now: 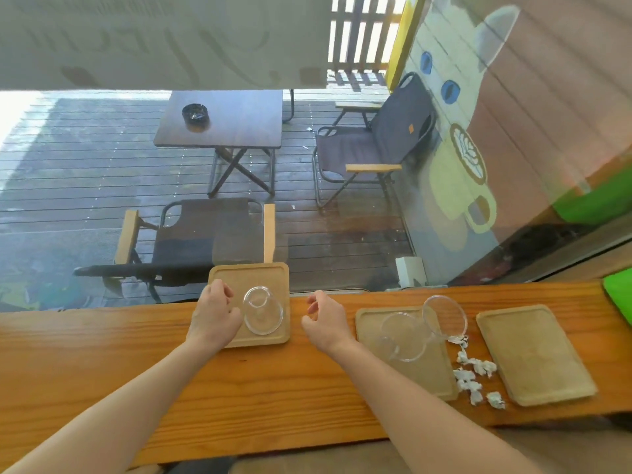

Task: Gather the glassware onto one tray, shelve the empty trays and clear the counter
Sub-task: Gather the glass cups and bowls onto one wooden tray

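Three wooden trays lie on the orange wooden counter point(102, 371). The left tray point(273, 273) carries one clear glass cup point(263, 311). My left hand point(213, 314) rests on this tray, just left of the cup, fingers curled and holding nothing. My right hand point(325, 319) hovers over bare counter between the left and middle trays, fingers loosely apart and empty. The middle tray point(437, 374) holds a clear glass point(405, 336) and a second glass point(444, 316) tipped at its far right edge. The right tray point(533, 354) has nothing on it.
Several crumpled white paper scraps point(475, 374) lie on the counter between the middle and right trays. A window runs along the counter's far edge, with patio chairs and a table outside. A green object point(619, 295) sits at the counter's right end.
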Tool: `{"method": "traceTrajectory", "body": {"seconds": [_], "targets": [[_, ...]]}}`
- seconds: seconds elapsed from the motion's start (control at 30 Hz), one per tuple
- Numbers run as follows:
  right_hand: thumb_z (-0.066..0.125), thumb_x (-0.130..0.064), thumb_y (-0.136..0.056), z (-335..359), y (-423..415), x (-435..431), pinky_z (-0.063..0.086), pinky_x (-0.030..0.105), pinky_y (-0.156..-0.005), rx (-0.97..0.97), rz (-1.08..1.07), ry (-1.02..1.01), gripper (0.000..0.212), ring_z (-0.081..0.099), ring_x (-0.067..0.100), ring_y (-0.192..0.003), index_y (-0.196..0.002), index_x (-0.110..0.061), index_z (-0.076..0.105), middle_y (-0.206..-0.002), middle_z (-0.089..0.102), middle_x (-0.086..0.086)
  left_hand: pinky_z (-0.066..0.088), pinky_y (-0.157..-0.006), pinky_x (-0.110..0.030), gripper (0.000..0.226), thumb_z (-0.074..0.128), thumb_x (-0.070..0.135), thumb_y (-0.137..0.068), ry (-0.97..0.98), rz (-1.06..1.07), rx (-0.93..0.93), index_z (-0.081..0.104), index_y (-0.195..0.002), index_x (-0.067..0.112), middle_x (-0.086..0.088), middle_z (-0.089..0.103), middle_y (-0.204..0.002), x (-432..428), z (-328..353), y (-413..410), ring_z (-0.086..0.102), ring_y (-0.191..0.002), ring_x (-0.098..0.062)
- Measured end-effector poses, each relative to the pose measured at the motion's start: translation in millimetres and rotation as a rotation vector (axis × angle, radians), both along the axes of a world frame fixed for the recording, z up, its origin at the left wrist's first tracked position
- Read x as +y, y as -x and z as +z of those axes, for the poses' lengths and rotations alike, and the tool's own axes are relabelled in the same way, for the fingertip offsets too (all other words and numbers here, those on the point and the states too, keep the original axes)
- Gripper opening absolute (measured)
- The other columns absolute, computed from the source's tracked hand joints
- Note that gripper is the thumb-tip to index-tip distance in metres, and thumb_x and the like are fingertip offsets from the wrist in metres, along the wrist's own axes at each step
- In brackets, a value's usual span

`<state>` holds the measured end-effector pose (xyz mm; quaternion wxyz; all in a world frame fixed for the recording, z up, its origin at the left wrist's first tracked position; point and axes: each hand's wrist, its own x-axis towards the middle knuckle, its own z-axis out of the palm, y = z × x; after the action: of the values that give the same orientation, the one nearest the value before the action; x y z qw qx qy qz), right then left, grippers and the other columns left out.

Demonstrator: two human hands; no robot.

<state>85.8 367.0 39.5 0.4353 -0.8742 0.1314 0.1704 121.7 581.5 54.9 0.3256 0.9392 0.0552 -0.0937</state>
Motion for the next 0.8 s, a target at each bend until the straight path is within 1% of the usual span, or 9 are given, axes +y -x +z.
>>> {"method": "traceTrajectory", "body": {"seconds": [0.07,0.13,0.23,0.33,0.37,0.43,0.53,0.67,0.8], "targets": [[0.058,-0.02,-0.092,7,17,-8,0.04,0.013,-0.059,0.023,-0.011,-0.015,0.015,0.056,0.007,-0.081,-0.106,-0.023,0.057,-0.089,0.055,-0.013,0.039,-0.059,-0.021,0.021,0.067,-0.001,-0.083,0.031,-0.118,-0.099,0.053,-0.087,0.014,-0.001,0.053,-0.079,-13,14,7,0.052,-0.07,-0.017],[0.056,-0.025,-0.093,12,38,-16,0.044,0.018,-0.057,0.081,-0.006,-0.033,0.007,0.056,0.006,-0.078,-0.1,-0.024,0.057,-0.088,0.057,-0.01,0.045,-0.058,-0.022,0.017,0.069,0.004,-0.085,0.06,-0.291,-0.102,0.056,-0.085,0.016,0.001,0.056,-0.076,-34,21,16,0.055,-0.067,-0.014],[0.055,-0.026,-0.094,14,75,-34,0.056,0.032,-0.059,0.199,-0.069,-0.064,0.011,0.067,0.023,-0.085,-0.099,-0.017,0.059,-0.095,0.062,0.0,0.048,-0.061,-0.025,0.015,0.068,0.008,-0.083,0.081,-0.464,-0.038,0.058,-0.084,0.019,0.005,0.06,-0.078,-76,20,29,0.058,-0.069,-0.013],[0.053,-0.025,-0.094,11,107,-65,0.06,0.04,-0.07,0.31,-0.167,-0.05,0.018,0.068,0.028,-0.09,-0.103,-0.012,0.062,-0.102,0.067,0.009,0.04,-0.059,-0.017,0.019,0.067,0.01,-0.083,0.085,-0.6,0.026,0.055,-0.084,0.025,0.009,0.06,-0.081,-114,10,40,0.056,-0.069,-0.007],[0.051,-0.024,-0.095,10,117,-77,0.061,0.04,-0.07,0.342,-0.209,-0.053,0.018,0.069,0.028,-0.09,-0.104,-0.012,0.062,-0.103,0.068,0.01,0.039,-0.058,-0.016,0.019,0.066,0.012,-0.085,0.084,-0.634,0.057,0.055,-0.084,0.027,0.01,0.06,-0.083,-124,6,43,0.055,-0.07,-0.006],[0.05,-0.022,-0.096,7,134,-101,0.06,0.031,-0.06,0.389,-0.3,-0.075,0.015,0.069,0.023,-0.084,-0.105,-0.015,0.061,-0.101,0.067,0.008,0.039,-0.058,-0.015,0.018,0.064,0.015,-0.088,0.074,-0.669,0.136,0.054,-0.087,0.029,0.011,0.061,-0.087,-142,-3,47,0.056,-0.072,-0.006],[0.049,-0.019,-0.099,2,150,-132,0.056,0.023,-0.056,0.418,-0.442,-0.113,0.012,0.068,0.017,-0.08,-0.106,-0.018,0.059,-0.099,0.067,0.005,0.046,-0.052,-0.017,0.014,0.061,0.013,-0.091,0.106,-0.621,0.303,0.056,-0.094,0.026,0.005,0.063,-0.096,-166,-16,51,0.064,-0.073,-0.012],[0.045,-0.015,-0.102,-3,141,-152,0.06,0.029,-0.058,0.438,-0.741,-0.392,0.017,0.066,0.022,-0.071,-0.104,-0.008,0.06,-0.094,0.066,0.014,0.056,-0.05,-0.023,0.006,0.054,0.013,-0.097,0.218,-0.391,0.539,0.057,-0.1,0.018,-0.004,0.063,-0.098,-195,-23,51,0.071,-0.076,-0.02],[0.036,-0.011,-0.105,-4,121,-161,0.057,0.033,-0.059,0.493,-0.926,-0.641,0.025,0.067,0.031,-0.088,-0.119,0.001,0.052,-0.109,0.063,0.022,0.064,-0.061,-0.036,0.012,0.049,0.017,-0.101,0.375,-0.08,0.776,0.058,-0.105,0.01,-0.016,0.065,-0.105,-215,-27,47,0.072,-0.081,-0.028]]}}
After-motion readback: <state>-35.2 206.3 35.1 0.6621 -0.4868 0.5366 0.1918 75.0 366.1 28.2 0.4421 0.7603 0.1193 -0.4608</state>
